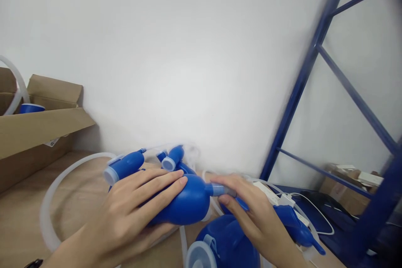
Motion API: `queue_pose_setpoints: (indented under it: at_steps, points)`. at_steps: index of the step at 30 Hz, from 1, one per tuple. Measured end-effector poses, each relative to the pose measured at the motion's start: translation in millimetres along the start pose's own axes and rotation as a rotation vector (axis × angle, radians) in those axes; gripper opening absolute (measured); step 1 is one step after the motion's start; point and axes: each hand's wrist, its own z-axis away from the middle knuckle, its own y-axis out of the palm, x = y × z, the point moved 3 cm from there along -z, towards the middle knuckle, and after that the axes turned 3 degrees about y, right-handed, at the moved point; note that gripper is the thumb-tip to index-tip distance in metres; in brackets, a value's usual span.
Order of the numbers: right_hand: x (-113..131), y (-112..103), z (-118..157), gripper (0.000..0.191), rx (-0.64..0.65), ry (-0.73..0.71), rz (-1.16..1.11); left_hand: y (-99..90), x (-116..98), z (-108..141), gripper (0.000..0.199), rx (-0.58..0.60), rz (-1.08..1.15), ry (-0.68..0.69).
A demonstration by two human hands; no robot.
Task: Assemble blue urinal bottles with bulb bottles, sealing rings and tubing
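Observation:
My left hand [125, 213] is wrapped over a rounded blue plastic bottle [191, 201], which lies sideways with its narrow neck pointing right. A short translucent tube end [218, 189] sits at that neck. My right hand [248, 209] pinches this tube end between thumb and fingers. Below my right hand stands a larger blue container [238, 247] with a pale translucent cap [201, 255]. Just beyond my left hand lie more blue bottles, one with a whitish collar [127, 165] and another [176, 157] behind it. My left palm hides part of the held bottle.
An open cardboard box [47, 127] at the left holds tubing and a blue part. A translucent hose [47, 209] curves over the brown tabletop [19, 201]. Rightward are another blue bottle [292, 222], white power strips [266, 192], cables and a blue metal rack [295, 96] against the wall.

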Motion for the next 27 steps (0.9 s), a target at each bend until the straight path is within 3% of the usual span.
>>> queue_pose_setpoints:
  at_steps: [4,9,10,14,16,19,23,27]
  points:
    - [2.8,2.8,-2.4,0.024,-0.054,-0.073,0.056,0.9,-0.1,-1.8,0.044,-0.002,-0.014,0.029]
    - [19.3,-3.3,5.5,0.015,-0.466,-0.201,0.056,-0.6,8.6,-5.0,0.046,-0.028,-0.071,-0.01]
    - [20.4,-2.2,7.1,0.008,-0.466,-0.159,0.0,-1.6,11.4,-5.3,0.048,-0.036,-0.086,-0.043]
    - [5.1,21.4,5.6,0.047,-0.084,0.37,-0.273,-6.0,20.8,-3.6,0.054,-0.092,-0.094,-0.202]
    - [-5.8,34.2,4.0,0.056,-0.014,0.541,-0.447,-5.3,20.9,-1.9,0.055,-0.088,-0.083,-0.206]
    - [-17.7,45.8,1.6,0.067,-0.033,0.553,-0.607,-1.9,15.9,-0.6,0.055,-0.075,-0.053,-0.14]
    - [-27.6,48.4,7.2,0.065,-0.054,0.58,-0.593,2.0,9.8,-1.8,0.055,-0.048,-0.033,-0.098]
    - [-29.4,48.1,8.1,0.062,-0.001,0.42,-0.637,3.2,10.3,-3.2,0.057,-0.046,-0.033,-0.114]
